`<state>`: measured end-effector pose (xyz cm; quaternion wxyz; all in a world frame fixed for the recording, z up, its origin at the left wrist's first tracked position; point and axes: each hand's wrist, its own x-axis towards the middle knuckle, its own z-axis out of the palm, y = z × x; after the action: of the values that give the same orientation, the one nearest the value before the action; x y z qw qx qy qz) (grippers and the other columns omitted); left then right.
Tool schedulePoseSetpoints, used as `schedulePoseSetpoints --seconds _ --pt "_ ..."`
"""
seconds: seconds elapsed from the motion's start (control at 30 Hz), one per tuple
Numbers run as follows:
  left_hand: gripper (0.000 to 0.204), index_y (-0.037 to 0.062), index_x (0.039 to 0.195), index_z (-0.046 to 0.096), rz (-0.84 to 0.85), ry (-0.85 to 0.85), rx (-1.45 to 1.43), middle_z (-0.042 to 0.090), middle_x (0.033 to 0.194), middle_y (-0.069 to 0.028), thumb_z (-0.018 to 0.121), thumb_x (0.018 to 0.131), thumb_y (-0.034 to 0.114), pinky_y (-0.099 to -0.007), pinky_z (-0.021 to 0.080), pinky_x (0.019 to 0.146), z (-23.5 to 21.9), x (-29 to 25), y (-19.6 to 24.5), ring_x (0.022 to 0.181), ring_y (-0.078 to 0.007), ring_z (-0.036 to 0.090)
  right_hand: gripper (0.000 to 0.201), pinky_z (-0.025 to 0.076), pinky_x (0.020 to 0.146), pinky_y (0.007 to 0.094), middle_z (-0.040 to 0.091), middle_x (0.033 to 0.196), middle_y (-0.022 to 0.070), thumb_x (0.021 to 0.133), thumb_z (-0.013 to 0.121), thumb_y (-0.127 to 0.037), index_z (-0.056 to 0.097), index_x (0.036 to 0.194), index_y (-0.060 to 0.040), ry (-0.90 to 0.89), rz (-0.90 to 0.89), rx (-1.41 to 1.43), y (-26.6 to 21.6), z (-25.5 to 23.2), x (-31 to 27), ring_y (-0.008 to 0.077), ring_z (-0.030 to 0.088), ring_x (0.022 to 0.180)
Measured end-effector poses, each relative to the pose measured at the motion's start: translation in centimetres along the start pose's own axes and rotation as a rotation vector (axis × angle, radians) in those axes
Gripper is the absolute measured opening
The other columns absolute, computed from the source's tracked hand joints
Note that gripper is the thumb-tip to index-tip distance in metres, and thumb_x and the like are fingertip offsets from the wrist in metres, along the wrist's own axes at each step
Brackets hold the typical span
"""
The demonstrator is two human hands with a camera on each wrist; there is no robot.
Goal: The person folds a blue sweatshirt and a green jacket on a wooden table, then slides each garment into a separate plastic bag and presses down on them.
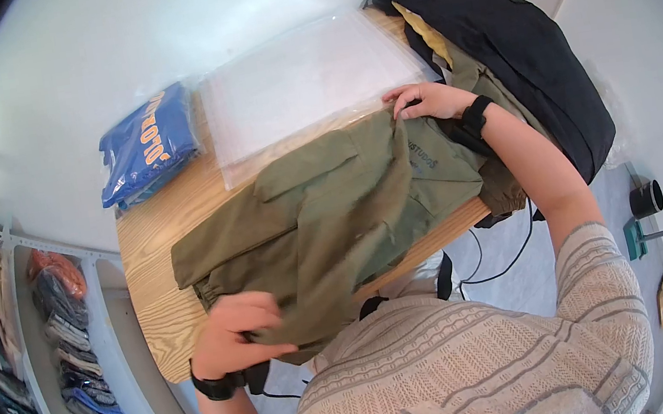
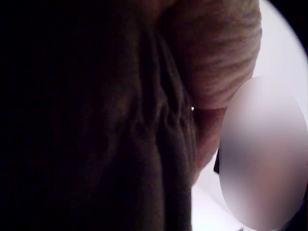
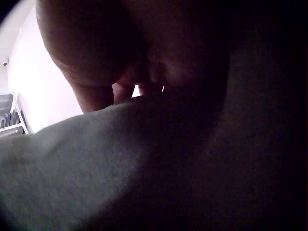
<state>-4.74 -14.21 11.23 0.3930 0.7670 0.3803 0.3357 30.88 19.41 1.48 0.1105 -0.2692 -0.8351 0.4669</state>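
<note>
An olive-green jacket point(image 1: 330, 199) with dark lettering lies spread over the front of the wooden table, its lower part hanging past the near edge. At its upper edge my right hand point(image 1: 439, 100) pinches the fabric between thumb and fingers. My left hand point(image 1: 239, 330), slightly blurred, grips the jacket's near left part with curled fingers. Gathered dark cloth point(image 2: 159, 115) fills much of the left wrist view, close against the palm. In the right wrist view, the fingers point(image 3: 94, 96) reach down behind a fold of the cloth point(image 3: 86, 159).
Clear plastic bags point(image 1: 304, 75) lie stacked at the table's back. A bagged blue garment point(image 1: 149, 144) is at the back left. Dark clothes point(image 1: 513, 54) are heaped at the right. Shelves point(image 1: 36, 333) with folded clothes stand at the left; a black cable point(image 1: 509, 262) hangs below the table.
</note>
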Motion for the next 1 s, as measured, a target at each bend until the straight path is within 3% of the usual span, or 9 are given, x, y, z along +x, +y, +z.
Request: schedulePoseSetpoints --seconds 0.07,0.1,0.17,0.33,0.47,0.6,0.73,0.87,1.0 --pt "0.044 0.0031 0.091 0.064 -0.098 0.445 0.078 0.063 0.092 -0.0079 0.086 0.053 0.011 -0.0302 0.046 0.073 -1.4 -2.8 -1.9 0.083 -0.0202 0.060 0.013 0.031 0.104 0.0311 0.047 0.136 0.0082 0.089 0.059 -0.013 0.066 0.096 -0.0039 0.000 0.020 0.060 0.5 0.0 0.2 0.0186 0.044 0.122" --pt "0.049 0.0043 0.105 0.063 -0.366 0.610 -0.228 0.063 0.099 -0.0048 0.082 0.061 0.011 -0.0293 0.046 0.079 -2.1 -3.1 -1.8 0.092 -0.0163 0.059 0.013 0.031 0.104 0.0311 0.047 0.136 0.0082 0.089 0.059 -0.013 0.066 0.096 -0.0039 -0.003 0.018 0.061 0.6 0.0 0.2 0.0186 0.044 0.122" --pt "0.049 0.0036 0.116 0.057 -0.422 0.758 -0.239 0.060 0.106 -0.0052 0.076 0.072 0.016 -0.0282 0.046 0.080 -5.1 -2.3 -3.4 0.096 -0.0148 0.056 0.012 0.030 0.103 0.0289 0.044 0.137 0.0068 0.091 0.057 -0.014 0.060 0.085 -0.0036 0.006 0.039 0.027 0.4 0.2 0.4 0.0157 0.042 0.121" --pt "0.048 0.0038 0.124 0.052 -0.850 0.615 0.205 0.057 0.111 -0.0100 0.069 0.082 0.019 -0.0276 0.045 0.080 -9.3 -5.2 -12.7 0.094 -0.0150 0.055 0.021 0.032 0.102 0.0301 0.046 0.134 0.0084 0.094 0.052 -0.019 0.058 0.086 -0.0017 0.036 -0.002 -0.054 1.2 0.4 1.2 0.0175 0.045 0.116" --pt "0.048 0.0031 0.129 0.046 -0.765 0.630 0.132 0.057 0.102 -0.0069 0.063 0.085 0.008 -0.0259 0.043 0.079 -8.4 -4.6 -12.3 0.087 -0.0127 0.052 0.027 0.034 0.101 0.0314 0.049 0.130 0.0106 0.096 0.049 -0.024 0.057 0.086 0.0000 0.036 -0.028 -0.181 0.8 0.5 1.1 0.0196 0.047 0.113" --pt "0.049 0.0023 0.128 0.047 -0.616 0.864 -0.005 0.059 0.102 -0.0113 0.063 0.082 0.005 -0.0267 0.046 0.077 -8.2 -4.6 -11.9 0.091 -0.0162 0.056 0.025 0.033 0.100 0.0306 0.048 0.127 0.0104 0.095 0.050 -0.022 0.055 0.083 -0.0011 0.035 -0.042 -0.145 0.8 0.7 1.3 0.0192 0.046 0.111" --pt "0.050 0.0012 0.128 0.046 -0.765 0.546 0.541 0.058 0.104 -0.0180 0.064 0.082 0.011 -0.0350 0.047 0.086 -7.3 -5.3 -15.0 0.101 -0.0267 0.056 0.022 0.032 0.101 0.0310 0.047 0.127 0.0091 0.094 0.052 -0.019 0.054 0.080 -0.0023 0.041 0.017 -0.119 0.5 0.9 1.3 0.0185 0.045 0.112" --pt "0.050 0.0033 0.129 0.045 -0.760 0.550 0.581 0.051 0.118 -0.0260 0.063 0.084 0.016 -0.0419 0.040 0.097 -6.3 -5.0 -14.0 0.115 -0.0358 0.049 0.014 0.031 0.104 0.0318 0.044 0.135 0.0104 0.093 0.053 -0.017 0.056 0.098 -0.0040 -0.007 0.051 -0.126 -0.6 0.4 0.7 0.0204 0.043 0.120" --pt "0.050 0.0078 0.137 0.039 -0.492 0.456 0.822 0.036 0.140 -0.0228 0.055 0.091 0.021 -0.0426 0.027 0.107 -4.7 -2.7 -8.4 0.130 -0.0387 0.032 0.028 0.030 0.106 0.0346 0.043 0.138 0.0122 0.093 0.054 -0.020 0.053 0.118 -0.0069 0.196 0.018 -0.239 -7.2 0.9 -0.9 0.0237 0.039 0.127"
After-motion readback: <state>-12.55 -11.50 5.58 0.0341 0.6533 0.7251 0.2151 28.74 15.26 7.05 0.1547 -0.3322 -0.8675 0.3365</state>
